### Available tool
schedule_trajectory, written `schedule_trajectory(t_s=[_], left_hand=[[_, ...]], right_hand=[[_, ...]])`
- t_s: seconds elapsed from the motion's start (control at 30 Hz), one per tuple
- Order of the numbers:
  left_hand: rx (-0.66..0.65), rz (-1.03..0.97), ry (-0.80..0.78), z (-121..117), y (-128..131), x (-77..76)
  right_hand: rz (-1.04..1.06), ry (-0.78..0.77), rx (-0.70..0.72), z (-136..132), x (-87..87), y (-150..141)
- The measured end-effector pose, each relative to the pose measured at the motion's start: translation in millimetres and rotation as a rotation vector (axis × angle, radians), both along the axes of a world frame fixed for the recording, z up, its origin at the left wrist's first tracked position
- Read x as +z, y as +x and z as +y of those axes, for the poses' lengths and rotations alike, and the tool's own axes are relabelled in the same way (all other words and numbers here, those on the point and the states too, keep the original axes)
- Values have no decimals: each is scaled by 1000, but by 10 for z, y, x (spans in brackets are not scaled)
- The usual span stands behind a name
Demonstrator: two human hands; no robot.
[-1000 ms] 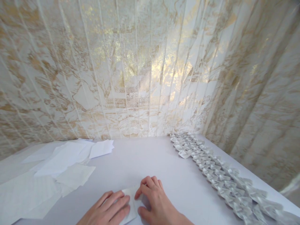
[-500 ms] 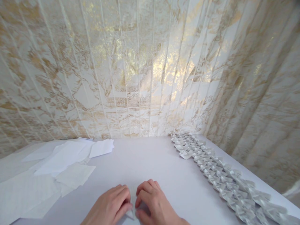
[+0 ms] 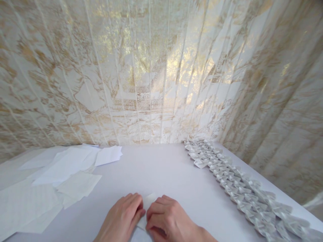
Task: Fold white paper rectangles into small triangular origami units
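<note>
A small piece of white paper (image 3: 142, 222) lies on the table between my two hands, close to the bottom edge of the view. My left hand (image 3: 123, 216) has its fingers curled and pressed together on the paper's left side. On the right side, my right hand (image 3: 168, 218) is closed too, with fingertips pinching the paper's edge. Part of the paper shows above and between the fingers. The rest of it is hidden beneath the hands, so its folds cannot be made out fully.
Loose sheets of white paper (image 3: 73, 164) overlap at the left of the white table (image 3: 151, 171). Several rows of folded paper pieces (image 3: 237, 188) run along the right edge. A pale curtain with a gold-brown pattern (image 3: 141, 84) hangs behind the table and down its right side.
My left hand, flat on the paper a second ago, has curled its fingers in. My right hand's fingers have closed onto the paper. The view has shifted slightly.
</note>
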State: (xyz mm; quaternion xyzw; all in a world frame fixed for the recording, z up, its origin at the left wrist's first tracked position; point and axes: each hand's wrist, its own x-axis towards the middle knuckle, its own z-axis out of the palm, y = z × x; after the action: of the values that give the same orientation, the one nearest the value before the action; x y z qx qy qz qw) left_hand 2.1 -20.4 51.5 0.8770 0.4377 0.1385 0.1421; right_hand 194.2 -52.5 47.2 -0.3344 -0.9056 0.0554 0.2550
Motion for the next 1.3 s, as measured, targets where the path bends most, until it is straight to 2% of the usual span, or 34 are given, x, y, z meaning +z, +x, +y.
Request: schedule_trajectory(t_s=[0.33,0.6,1.1,1.3], left_hand=[[18,58,62,-48,41,33],[30,99,93,-68,73,61],[22,62,199,-64,62,8],[18,62,265,-73,67,9]], right_hand=[[-103,79,25,-12,79,5],[-192,53,46,-30,109,18],[-207,27,48,-56,187,-8],[-224,62,43,-61,205,-8]])
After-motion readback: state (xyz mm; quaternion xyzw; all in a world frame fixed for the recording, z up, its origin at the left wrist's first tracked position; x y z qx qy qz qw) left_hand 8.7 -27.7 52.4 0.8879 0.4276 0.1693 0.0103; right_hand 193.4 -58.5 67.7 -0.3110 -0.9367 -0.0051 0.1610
